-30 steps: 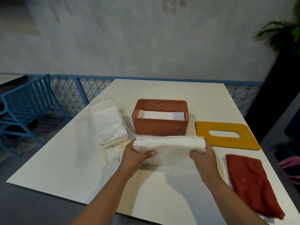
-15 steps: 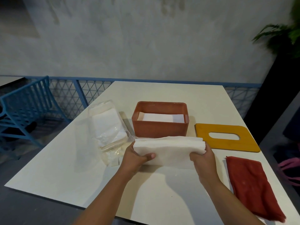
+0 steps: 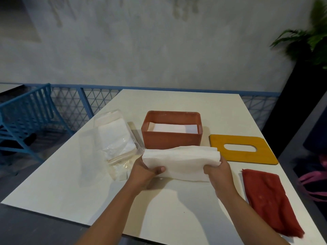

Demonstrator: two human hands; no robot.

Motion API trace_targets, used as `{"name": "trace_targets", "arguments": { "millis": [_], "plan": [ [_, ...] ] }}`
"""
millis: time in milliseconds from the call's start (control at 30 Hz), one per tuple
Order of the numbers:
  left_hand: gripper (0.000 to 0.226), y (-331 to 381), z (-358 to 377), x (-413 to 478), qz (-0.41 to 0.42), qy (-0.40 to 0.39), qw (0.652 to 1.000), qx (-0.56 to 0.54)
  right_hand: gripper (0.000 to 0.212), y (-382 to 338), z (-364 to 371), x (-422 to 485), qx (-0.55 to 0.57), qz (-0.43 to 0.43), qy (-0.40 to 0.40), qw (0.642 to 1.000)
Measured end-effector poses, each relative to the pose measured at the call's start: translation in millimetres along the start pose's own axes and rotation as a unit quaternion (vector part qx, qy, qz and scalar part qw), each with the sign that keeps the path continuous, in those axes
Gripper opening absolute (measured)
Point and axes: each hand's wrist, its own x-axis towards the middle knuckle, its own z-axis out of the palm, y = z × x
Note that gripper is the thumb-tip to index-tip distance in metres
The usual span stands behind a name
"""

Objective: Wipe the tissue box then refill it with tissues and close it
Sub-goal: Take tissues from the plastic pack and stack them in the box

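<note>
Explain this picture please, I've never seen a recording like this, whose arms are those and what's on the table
There is no machine here. A person wears a wide-angle camera on the head, so the view looks forward and down at their own bare arms. The left hand and right hand each grip one end of a stack of white tissues, held just in front of an open reddish-brown tissue box that already has white tissues inside. On the white table, the yellow lid with an oval slot lies right of the box, a folded red cloth lies nearer the person, and a clear plastic tissue pack lies left.
</note>
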Motion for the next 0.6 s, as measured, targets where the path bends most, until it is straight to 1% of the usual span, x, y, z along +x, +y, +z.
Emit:
{"name": "trace_targets", "arguments": {
  "millis": [167, 233, 400, 500, 600],
  "plan": [
    [0.054, 1, -7, 3, -0.009, 0.004, 1.0, 0.005, 0.049, -1, 0, -2, -0.008, -0.01, -0.015, 1.0],
    [0.057, -2, -8, 2, -0.02, 0.005, 1.0, -0.005, 0.052, 3, 0, -4, -0.021, -0.002, -0.023, 1.0],
    [0.049, -1, -6, 2, -0.012, 0.014, 1.0, -0.011, 0.051, 3, 2, -3, -0.009, -0.007, -0.006, 1.0],
    [0.055, 3, -8, 3, 0.002, 0.011, 1.0, -0.011, 0.049, -3, 1, -3, 0.001, -0.021, -0.006, 1.0],
    [0.056, 3, -11, 2, -0.008, 0.011, 1.0, -0.007, 0.048, -2, -1, -5, -0.025, -0.027, -0.013, 0.999]
  ]
}}
